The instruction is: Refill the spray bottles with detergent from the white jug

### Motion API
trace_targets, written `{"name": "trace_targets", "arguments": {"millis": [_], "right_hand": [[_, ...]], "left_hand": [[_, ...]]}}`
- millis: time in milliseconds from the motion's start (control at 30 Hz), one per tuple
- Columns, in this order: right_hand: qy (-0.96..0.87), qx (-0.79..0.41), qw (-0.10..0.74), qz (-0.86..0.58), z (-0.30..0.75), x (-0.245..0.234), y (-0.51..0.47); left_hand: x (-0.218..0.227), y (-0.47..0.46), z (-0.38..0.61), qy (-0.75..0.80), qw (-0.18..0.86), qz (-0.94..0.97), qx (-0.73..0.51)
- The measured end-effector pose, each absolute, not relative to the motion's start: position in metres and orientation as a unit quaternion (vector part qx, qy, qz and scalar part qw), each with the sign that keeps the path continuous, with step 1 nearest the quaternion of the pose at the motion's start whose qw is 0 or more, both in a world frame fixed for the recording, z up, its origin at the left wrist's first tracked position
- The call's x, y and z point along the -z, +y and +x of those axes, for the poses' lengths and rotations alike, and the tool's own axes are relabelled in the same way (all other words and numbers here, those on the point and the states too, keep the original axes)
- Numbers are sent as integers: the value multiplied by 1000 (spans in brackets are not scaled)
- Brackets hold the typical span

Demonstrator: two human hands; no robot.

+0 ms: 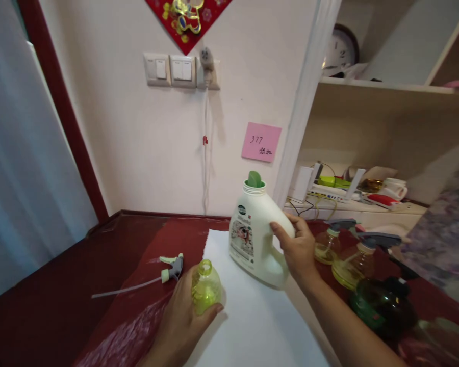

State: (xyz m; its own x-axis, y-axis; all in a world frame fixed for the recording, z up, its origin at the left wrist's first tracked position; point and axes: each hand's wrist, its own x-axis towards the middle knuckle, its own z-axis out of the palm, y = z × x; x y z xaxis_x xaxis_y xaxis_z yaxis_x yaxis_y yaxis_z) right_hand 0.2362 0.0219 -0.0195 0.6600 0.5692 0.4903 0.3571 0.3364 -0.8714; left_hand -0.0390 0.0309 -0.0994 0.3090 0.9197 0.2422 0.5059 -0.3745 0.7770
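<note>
My left hand (187,311) is wrapped round a small yellow-green see-through spray bottle (207,289) with its top off and its neck uncovered. In my right hand (296,247) is the handle of a large pale detergent jug (248,229), uncapped, with a green spout in its mouth. The jug leans slightly to the left over the white paper (252,326); whether its base touches the paper I cannot tell. Left of the bottle, a grey and pale green spray head (171,268) with a long dip tube lies on the dark red table.
Two spray bottles (352,267) with grey heads and a dark green bottle (382,306) stand to the right. A wall (168,153) with switches and a plugged-in cord rises behind the table. Shelves (359,204) with a white router are at the right.
</note>
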Motion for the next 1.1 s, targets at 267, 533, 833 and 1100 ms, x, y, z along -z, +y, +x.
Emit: {"name": "trace_targets", "arguments": {"millis": [267, 533, 833, 1100], "right_hand": [[-395, -85, 718, -568, 226, 39, 45], [-425, -48, 685, -590, 227, 39, 30], [-507, -32, 659, -555, 169, 49, -25], [-569, -126, 573, -576, 149, 101, -45]], "left_hand": [[132, 49, -45, 455, 271, 746, -405], [127, 58, -42, 456, 296, 723, -426], [109, 53, -37, 467, 300, 722, -414], [105, 70, -45, 430, 355, 743, -370]]}}
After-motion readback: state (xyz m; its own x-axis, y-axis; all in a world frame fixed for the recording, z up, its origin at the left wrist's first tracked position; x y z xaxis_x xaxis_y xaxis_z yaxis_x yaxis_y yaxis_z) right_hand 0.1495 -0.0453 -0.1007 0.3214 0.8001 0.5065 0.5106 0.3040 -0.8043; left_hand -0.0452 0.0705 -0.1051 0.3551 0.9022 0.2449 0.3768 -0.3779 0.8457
